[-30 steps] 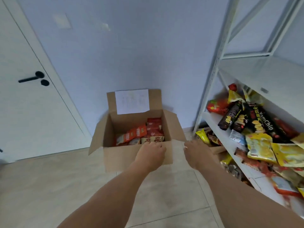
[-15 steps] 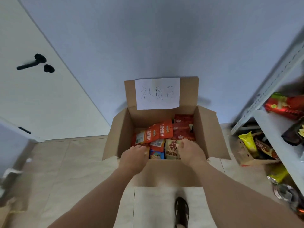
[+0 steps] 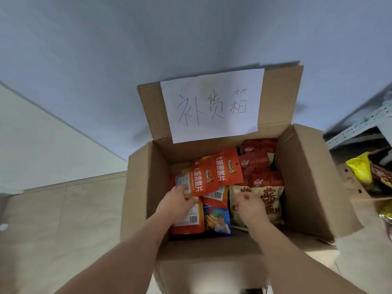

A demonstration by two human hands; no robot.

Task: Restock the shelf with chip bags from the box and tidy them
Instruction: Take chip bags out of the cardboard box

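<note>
The left hand (image 3: pixel 177 205) is down inside the cardboard box (image 3: pixel 307 187), its grip pinched on the lower edge of an orange chip bag (image 3: pixel 202 180) that leans at the left of the pile. Under that hand lies another orange bag, back side up, and beside it a small blue bag (image 3: pixel 217 221). The right hand (image 3: pixel 251 210) hovers just over a beige bag (image 3: pixel 268 200), fingers loosely curled and apart, grasping nothing. Behind the beige bag sit dark red bags (image 3: pixel 257 162), stacked toward the box's rear right corner. The raised back flap carries a white paper sign (image 3: pixel 214 105) with handwritten characters.

By the look of it the restocking is at an early stage: the box seems well filled, only one bag is being taken, and carrying it to the shelf and tidying all appear left to do. The metal shelf (image 3: pixel 360 126) shows only at the far right edge, with a yellow bag (image 3: pixel 360 172) and other packets below it, too blurred to judge their order.

The box stands on a pale tiled floor (image 3: pixel 63 219), close against a light blue wall (image 3: pixel 148 49); to the left a paler panel, perhaps a door, meets the floor
</note>
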